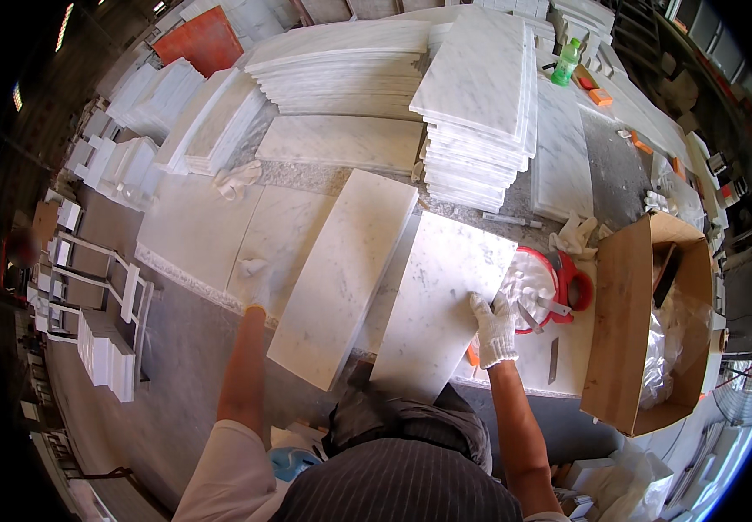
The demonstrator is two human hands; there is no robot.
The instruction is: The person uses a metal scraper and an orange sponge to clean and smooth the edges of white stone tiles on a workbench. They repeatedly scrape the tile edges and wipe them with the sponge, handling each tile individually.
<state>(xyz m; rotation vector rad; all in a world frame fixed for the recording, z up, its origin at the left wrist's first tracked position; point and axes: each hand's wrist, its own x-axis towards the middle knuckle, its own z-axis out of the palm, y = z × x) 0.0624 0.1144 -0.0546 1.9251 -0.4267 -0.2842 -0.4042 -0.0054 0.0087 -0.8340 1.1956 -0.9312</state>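
My right hand (496, 329), in a white knitted glove, holds the right edge of a white marble slab (445, 287), its thumb on the top face. That slab lies tilted toward me, its near end at my waist. Left of it leans a second long marble slab (345, 270). My left hand (261, 283), gloved and blurred, is over a flat marble slab (284, 230) at the left; its fingers blend into the pale stone. Right of my right hand stands a red-rimmed tub (532, 278) of white paste with putty knives (554, 306) in it.
Marble slabs are stacked behind (341, 65) and at the back right (480, 87). An open cardboard box (624, 322) with plastic wrap stands at the right. A green bottle (566, 63), a roll of red tape (579, 289) and a white metal rack (102, 287) are around.
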